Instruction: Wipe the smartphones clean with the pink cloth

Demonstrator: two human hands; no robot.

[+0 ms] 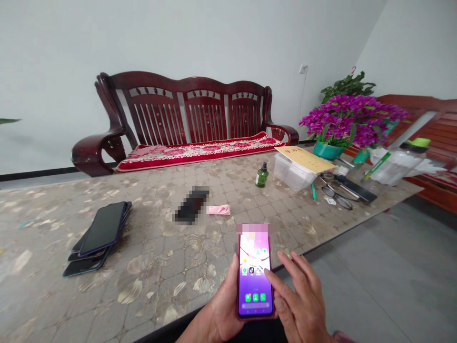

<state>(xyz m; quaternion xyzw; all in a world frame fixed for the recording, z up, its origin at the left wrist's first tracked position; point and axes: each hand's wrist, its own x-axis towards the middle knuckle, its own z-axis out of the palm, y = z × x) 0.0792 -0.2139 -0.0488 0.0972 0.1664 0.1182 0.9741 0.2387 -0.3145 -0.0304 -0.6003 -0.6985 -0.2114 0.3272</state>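
Observation:
A smartphone point(255, 286) with a lit purple and white home screen rests upright in my left hand point(225, 305), whose fingers wrap round its left side and back. Several app icons show on the screen, and its top edge is blurred out. Over the phone's right side is my right hand point(302, 293), with fingers spread apart and holding nothing. The index fingertip is at the screen's right edge, close to an icon; I cannot tell whether it touches the glass.
Phones lie stacked point(103, 231) on the patterned table point(150, 257). Beyond are a pixelated dark object point(191, 206), pink cloth strip point(219, 210), green bottle point(262, 176), plastic box point(293, 172), glasses point(337, 196), another phone point(355, 188) and purple flowers point(352, 116). A wooden bench point(193, 105) stands behind.

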